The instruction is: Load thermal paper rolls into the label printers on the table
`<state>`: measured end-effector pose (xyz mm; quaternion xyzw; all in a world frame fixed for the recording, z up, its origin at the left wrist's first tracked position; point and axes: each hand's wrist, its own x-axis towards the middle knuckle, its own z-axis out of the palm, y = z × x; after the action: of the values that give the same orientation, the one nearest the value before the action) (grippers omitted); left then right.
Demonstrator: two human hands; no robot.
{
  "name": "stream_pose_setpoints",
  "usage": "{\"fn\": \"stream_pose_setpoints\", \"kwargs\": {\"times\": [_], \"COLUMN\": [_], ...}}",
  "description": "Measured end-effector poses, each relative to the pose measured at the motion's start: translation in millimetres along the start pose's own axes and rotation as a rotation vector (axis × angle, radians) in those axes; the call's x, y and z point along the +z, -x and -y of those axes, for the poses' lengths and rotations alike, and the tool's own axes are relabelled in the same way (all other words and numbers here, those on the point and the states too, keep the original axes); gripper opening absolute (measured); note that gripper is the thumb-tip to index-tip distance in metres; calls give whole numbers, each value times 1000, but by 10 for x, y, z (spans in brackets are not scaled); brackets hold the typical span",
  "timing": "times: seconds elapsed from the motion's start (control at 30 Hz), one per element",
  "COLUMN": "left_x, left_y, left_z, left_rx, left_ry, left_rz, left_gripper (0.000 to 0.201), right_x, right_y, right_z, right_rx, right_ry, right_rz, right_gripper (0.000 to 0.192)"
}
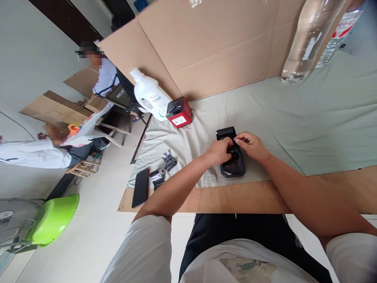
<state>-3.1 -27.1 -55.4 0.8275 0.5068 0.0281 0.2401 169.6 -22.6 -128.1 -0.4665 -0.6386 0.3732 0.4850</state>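
A black handheld device [240, 169], which looks like a small printer or payment terminal, lies on the cloth near the table's front edge. A hollow shows in its middle, beneath my hands. My left hand [220, 151] grips it from the left, with the thumb and fingers curled over the hollow. My right hand [252, 146] is at its right edge, thumb and forefinger pinched together; whatever is between them is too small to make out. To the left, two small rolls of dark, shiny printed strip [170, 162] lie partly unrolled, one partly behind my left forearm.
A phone [140, 188] lies at the table's left corner. Behind stand a red and black box-shaped device [180, 113] and a white jug [151, 94]. A cardboard panel [220, 43] and plastic bottles [309, 43] line the back. Two people sit at the left, near a fan and green basin [55, 220].
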Motion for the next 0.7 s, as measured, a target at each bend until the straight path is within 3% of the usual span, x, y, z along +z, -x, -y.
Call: {"fn": "stream_pose_setpoints", "kwargs": {"times": [0.2,0.4,0.57,0.7], "left_x": [127,137,184,246], "left_y": [1,148,314,364], "left_z": [3,-15,-12,-8], "left_rx": [-31,18,171,187], "left_ry": [47,-62,-81,-100], "left_rz": [-79,-216,-168,-154], "left_gripper": [20,21,28,32], "right_x": [5,7,9,0], "right_y": [20,30,31,31], "right_z": [24,54,45,32], "right_rx": [3,25,40,34], "right_ry": [24,6,14,46], "right_rz": [-16,-69,-91,-127], "right_gripper": [31,33,35,36]}}
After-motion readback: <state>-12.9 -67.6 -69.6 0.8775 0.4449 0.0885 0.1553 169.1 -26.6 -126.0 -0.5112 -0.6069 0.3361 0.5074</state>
